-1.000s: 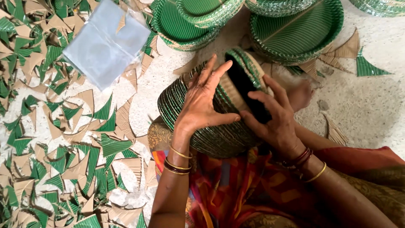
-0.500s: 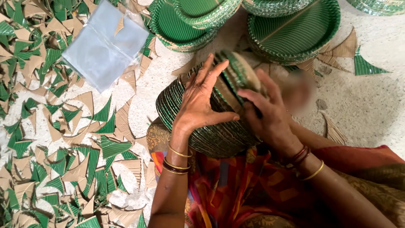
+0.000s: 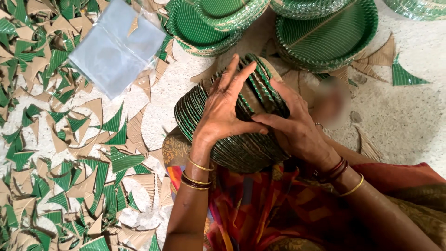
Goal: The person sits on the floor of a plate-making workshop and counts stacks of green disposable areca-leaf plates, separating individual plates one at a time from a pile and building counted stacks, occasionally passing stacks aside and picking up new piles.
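In the head view, a thick stack of green ribbed paper plates (image 3: 241, 148) rests on its edge in the person's lap, against the orange and red patterned cloth (image 3: 260, 209), with the rims facing up toward the camera. The left hand (image 3: 223, 111) lies over the near-left part of the stack, palm down on the rims, its fingers (image 3: 237, 76) stretched up and spread across the top edges, the thumb pointing right along the plates. The right hand (image 3: 297, 128) comes in from the right side and closes around the upper right part of the same stack, where a few plates (image 3: 265, 83) are tilted away from the rest; its fingers curl over those rims and its thumb reaches left until it meets the left thumb. Both hands are thus pressed on the stack, with the plates between and under them.

Gold and dark bangles (image 3: 197, 174) circle the left wrist, and red and gold bangles (image 3: 337, 174) the right. Beyond the hands, on the pale floor (image 3: 409, 116), lie more green plates, one pile (image 3: 204, 23) at upper centre and another (image 3: 325, 37) at upper right. To the left, the floor is strewn with green and brown offcuts (image 3: 60, 162), and a clear plastic bag (image 3: 116, 46) lies on them.
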